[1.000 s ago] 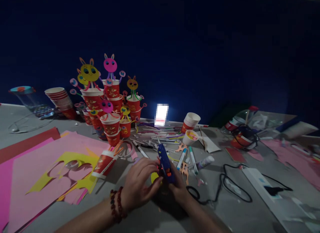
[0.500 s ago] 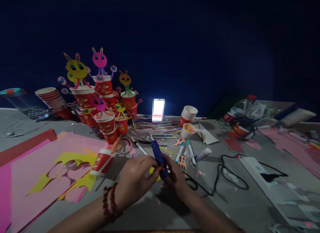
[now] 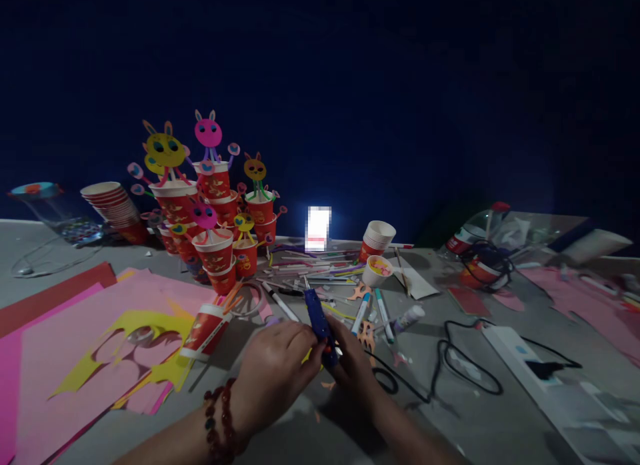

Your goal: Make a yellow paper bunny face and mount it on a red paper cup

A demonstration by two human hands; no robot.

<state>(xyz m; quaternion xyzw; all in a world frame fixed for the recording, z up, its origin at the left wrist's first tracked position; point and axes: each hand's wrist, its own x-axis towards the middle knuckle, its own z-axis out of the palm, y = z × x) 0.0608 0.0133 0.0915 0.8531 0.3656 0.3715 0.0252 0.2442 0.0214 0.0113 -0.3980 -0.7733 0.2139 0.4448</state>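
Observation:
A blue hot glue gun (image 3: 319,318) points away from me, its metal tip up and slightly left. My right hand (image 3: 354,358) is wrapped around it from the right side. From the left, my left hand (image 3: 277,358) is closed against the gun, with thumb and fingertips pressed near its orange part; a beaded bracelet (image 3: 220,418) circles that wrist. Part of a yellow paper piece (image 3: 313,366) shows behind my fingers, and I cannot tell whether it is held. The gun's black cord (image 3: 425,398) runs off to the right.
Cup figures with paper animal faces (image 3: 215,252) stand back left. Coloured paper sheets (image 3: 75,385) cover the left side. Markers (image 3: 384,315), a small cup of scraps (image 3: 376,272) and stacked cups (image 3: 377,238) lie ahead. A power strip (image 3: 530,378) is at right.
The whole scene sits slightly lower in view, as the camera has tilted up a little. Both hands stay on the glue gun, almost unmoved.

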